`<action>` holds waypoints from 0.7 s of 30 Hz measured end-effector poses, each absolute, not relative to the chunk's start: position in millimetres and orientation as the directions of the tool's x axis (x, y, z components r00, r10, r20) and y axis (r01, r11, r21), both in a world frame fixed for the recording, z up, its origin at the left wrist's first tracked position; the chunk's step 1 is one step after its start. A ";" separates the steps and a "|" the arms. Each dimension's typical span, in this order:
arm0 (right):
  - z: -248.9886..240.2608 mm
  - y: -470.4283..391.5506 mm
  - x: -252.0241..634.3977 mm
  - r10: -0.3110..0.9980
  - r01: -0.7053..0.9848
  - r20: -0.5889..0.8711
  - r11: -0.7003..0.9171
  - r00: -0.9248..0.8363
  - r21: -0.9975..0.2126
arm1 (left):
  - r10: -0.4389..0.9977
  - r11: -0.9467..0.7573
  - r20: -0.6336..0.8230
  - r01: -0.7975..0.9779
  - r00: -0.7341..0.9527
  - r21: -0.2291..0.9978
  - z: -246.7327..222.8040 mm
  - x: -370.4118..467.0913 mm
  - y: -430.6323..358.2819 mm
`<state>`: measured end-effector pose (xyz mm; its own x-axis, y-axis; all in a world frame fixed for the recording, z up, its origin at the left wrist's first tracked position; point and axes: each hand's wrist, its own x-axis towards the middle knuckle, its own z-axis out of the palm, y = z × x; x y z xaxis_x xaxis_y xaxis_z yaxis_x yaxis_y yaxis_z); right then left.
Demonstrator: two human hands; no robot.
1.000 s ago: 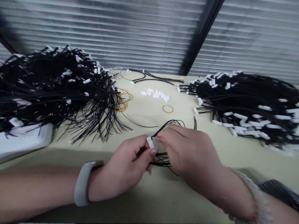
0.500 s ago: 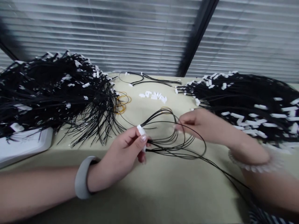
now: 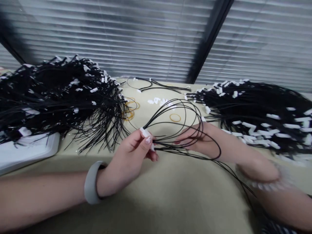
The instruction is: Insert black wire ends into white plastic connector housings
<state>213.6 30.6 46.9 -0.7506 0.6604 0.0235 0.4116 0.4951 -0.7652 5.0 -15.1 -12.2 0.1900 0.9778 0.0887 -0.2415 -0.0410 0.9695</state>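
Observation:
Pinched between the thumb and fingers of my left hand [image 3: 133, 156] is a white connector [image 3: 145, 132]. Black wires [image 3: 168, 109] run from it and bow to the right in wide loops, with longer ends trailing to the lower right. My right hand [image 3: 202, 138] is behind these loops, its fingers stretched left towards the connector and partly covered by wires. I see nothing gripped in it. Beyond the loops, a yellow rubber band [image 3: 175, 117] lies on the table, near a small group of loose white connectors [image 3: 156, 101].
A large heap of black wires with white connectors [image 3: 56, 87] fills the left side, beside a white tray [image 3: 52, 143]. Another wire heap [image 3: 263, 100] lies at right. Several rubber bands [image 3: 129, 113] and a few separate wires [image 3: 165, 87] lie between, before window blinds [image 3: 146, 39].
The wire loops have risen and rounded out, uncovering the rubber band. My right hand has moved slightly down and in behind the wires. The left hand has tilted the connector.

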 end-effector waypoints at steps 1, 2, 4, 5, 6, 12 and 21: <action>45.1 27.4 208.7 0.631 0.375 0.039 0.509 -0.775 -0.775 | 0.977 -0.047 0.096 -0.245 0.190 0.968 -12.4 5.1 -15.0; 42.8 24.9 204.9 0.611 0.351 0.059 0.527 -0.789 -0.774 | 0.976 -0.054 0.102 -0.244 0.191 0.968 -12.3 5.0 -15.1; 37.2 22.1 200.7 0.589 0.325 0.066 0.532 -0.806 -0.782 | 0.975 -0.069 0.113 -0.221 0.190 0.973 -10.7 4.7 -15.6; 34.6 21.3 200.0 0.589 0.327 0.048 0.514 -0.807 -0.793 | 0.975 -0.079 0.117 -0.196 0.189 0.977 -9.5 4.3 -15.9; 32.3 20.6 199.8 0.600 0.343 0.020 0.484 -0.799 -0.805 | 0.974 -0.095 0.125 -0.161 0.187 0.982 -8.0 4.0 -16.3; 32.8 16.9 196.8 0.657 0.383 -0.138 0.245 -0.741 -0.890 | 0.966 -0.189 0.188 -0.012 0.179 0.982 -2.3 1.7 -18.8; 36.6 10.9 196.8 0.746 0.437 -0.048 0.335 -0.664 -0.835 | 0.975 -0.131 0.133 -0.025 0.178 0.991 -1.7 2.4 -19.1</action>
